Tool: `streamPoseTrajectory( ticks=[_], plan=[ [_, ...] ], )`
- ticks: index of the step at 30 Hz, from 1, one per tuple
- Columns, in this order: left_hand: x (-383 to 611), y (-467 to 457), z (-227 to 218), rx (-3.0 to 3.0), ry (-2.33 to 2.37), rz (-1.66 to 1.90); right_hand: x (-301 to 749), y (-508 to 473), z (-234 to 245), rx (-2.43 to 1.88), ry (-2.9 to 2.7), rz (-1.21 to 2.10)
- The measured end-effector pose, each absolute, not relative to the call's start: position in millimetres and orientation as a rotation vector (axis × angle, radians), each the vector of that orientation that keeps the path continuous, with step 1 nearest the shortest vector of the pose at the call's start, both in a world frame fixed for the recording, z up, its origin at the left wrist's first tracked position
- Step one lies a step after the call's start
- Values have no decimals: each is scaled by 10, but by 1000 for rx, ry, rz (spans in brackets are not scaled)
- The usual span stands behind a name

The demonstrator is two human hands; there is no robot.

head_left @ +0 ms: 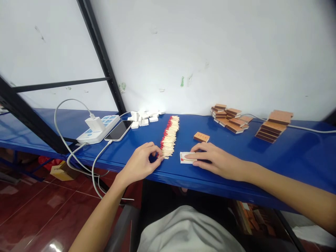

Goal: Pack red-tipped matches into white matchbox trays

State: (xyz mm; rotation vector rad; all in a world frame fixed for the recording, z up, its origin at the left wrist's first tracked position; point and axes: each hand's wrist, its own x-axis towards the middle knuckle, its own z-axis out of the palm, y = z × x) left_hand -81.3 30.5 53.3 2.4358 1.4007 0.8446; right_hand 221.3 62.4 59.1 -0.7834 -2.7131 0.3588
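Note:
A long row of red-tipped matches (pixel 170 136) lies on the blue shelf. At its near end, my left hand (pixel 145 159) pinches with thumb and forefinger at the match heads; a match seems to be between the fingertips. To the right, my right hand (pixel 214 159) holds a white matchbox tray (pixel 183 157) at its sides, one finger reaching into it. A little red shows inside the tray, and the fingers hide its right part. Just beyond that hand lies one orange-brown matchbox cover (pixel 201 137).
Several white trays (pixel 144 118) are heaped at the back left, beside a phone (pixel 119 130) and a power strip (pixel 98 131) with cables. Matchboxes lie in a loose pile (pixel 231 119) and a stack (pixel 274 126) at the back right. A black metal frame (pixel 102 52) rises at the left.

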Motion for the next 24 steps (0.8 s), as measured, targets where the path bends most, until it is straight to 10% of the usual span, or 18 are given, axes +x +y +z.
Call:
streamPoseTrajectory(
  ticks=[24],
  plan=[
    [-872,325,533,2393,1401,827,2152,628,603,-717,-2738,185]
  ],
)
